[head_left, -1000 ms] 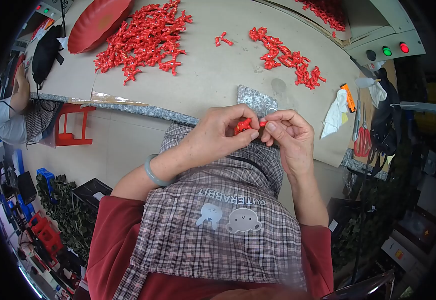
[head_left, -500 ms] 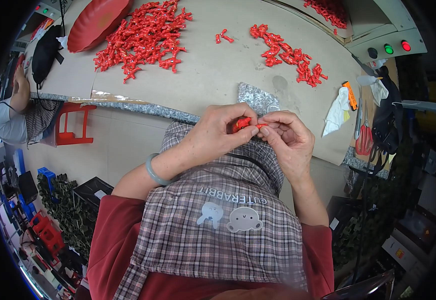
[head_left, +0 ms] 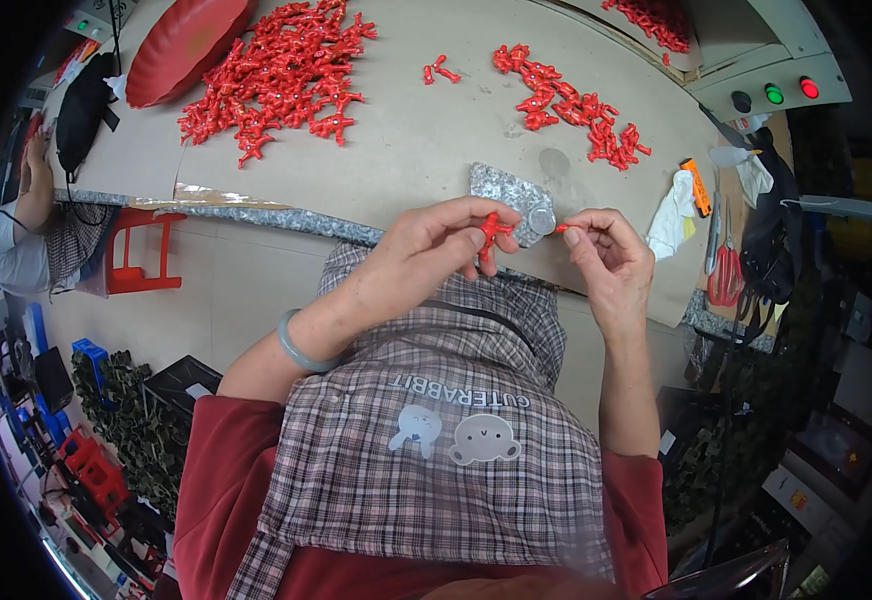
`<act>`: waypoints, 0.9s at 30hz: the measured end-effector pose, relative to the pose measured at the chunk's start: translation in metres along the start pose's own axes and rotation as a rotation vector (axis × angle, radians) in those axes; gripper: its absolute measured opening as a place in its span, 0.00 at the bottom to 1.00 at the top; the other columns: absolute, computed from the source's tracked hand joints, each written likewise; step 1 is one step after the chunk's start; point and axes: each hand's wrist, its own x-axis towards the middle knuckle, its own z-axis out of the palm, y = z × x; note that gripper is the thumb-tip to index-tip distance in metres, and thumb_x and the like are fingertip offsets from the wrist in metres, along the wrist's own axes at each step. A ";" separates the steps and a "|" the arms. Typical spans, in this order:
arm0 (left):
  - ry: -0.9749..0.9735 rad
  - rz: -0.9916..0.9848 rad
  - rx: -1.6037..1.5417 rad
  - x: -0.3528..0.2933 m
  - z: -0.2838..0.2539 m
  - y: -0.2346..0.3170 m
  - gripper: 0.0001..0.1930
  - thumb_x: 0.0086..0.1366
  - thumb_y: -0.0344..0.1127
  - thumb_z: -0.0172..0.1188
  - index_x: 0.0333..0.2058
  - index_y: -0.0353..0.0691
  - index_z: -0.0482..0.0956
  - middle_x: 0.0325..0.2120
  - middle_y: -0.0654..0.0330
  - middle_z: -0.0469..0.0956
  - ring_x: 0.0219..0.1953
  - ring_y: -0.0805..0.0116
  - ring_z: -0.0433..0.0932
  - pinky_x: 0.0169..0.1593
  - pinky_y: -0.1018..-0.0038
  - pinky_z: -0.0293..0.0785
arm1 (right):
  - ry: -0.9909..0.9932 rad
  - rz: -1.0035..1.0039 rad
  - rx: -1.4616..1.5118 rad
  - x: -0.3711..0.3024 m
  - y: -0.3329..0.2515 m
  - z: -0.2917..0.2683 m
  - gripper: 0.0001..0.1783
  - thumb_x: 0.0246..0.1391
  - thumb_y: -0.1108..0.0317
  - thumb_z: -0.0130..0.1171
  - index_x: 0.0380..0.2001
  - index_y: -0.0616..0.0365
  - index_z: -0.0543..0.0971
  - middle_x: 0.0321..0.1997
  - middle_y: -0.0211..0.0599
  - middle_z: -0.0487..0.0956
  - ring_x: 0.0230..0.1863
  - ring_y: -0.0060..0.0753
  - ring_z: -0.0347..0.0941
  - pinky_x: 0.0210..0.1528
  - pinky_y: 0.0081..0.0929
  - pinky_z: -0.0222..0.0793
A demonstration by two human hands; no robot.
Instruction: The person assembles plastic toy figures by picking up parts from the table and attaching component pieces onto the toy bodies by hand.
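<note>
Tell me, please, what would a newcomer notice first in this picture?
The big heap of red plastic pieces at the table's far left, beside a red tray. Nearer, the left hand pinches a red piece, and the right hand holds a tiny red bit.

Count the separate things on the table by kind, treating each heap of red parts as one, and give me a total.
Heaps of red plastic parts: 3
Red tray: 1
Grey stone block: 1
Orange-handled knife: 1
White cloth: 1
Red-handled scissors: 1
Total: 8

sleeves (head_left: 226,470): dark red | apron (head_left: 436,440): plaid (cartoon print) | left-wrist bangle (head_left: 296,350): grey-green
</note>
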 end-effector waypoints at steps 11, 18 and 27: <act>-0.025 0.039 -0.132 -0.001 -0.006 -0.007 0.10 0.69 0.29 0.57 0.48 0.36 0.75 0.39 0.58 0.79 0.42 0.69 0.80 0.44 0.76 0.77 | 0.025 -0.188 -0.357 0.004 0.003 0.006 0.04 0.56 0.79 0.61 0.36 0.65 0.80 0.32 0.31 0.77 0.28 0.17 0.72 0.29 0.16 0.67; -0.038 0.001 -0.143 0.000 -0.008 -0.007 0.10 0.69 0.30 0.58 0.47 0.36 0.75 0.36 0.58 0.80 0.39 0.72 0.80 0.44 0.77 0.77 | 0.015 -0.319 -0.470 0.006 -0.002 0.008 0.07 0.53 0.81 0.62 0.36 0.62 0.82 0.32 0.36 0.78 0.26 0.24 0.75 0.27 0.22 0.68; -0.051 -0.015 -0.137 -0.001 -0.004 -0.007 0.12 0.70 0.27 0.56 0.51 0.33 0.77 0.36 0.60 0.80 0.39 0.76 0.80 0.46 0.78 0.77 | -0.025 -0.353 -0.500 0.004 -0.005 0.006 0.08 0.52 0.82 0.62 0.36 0.61 0.82 0.34 0.36 0.78 0.28 0.27 0.75 0.28 0.24 0.69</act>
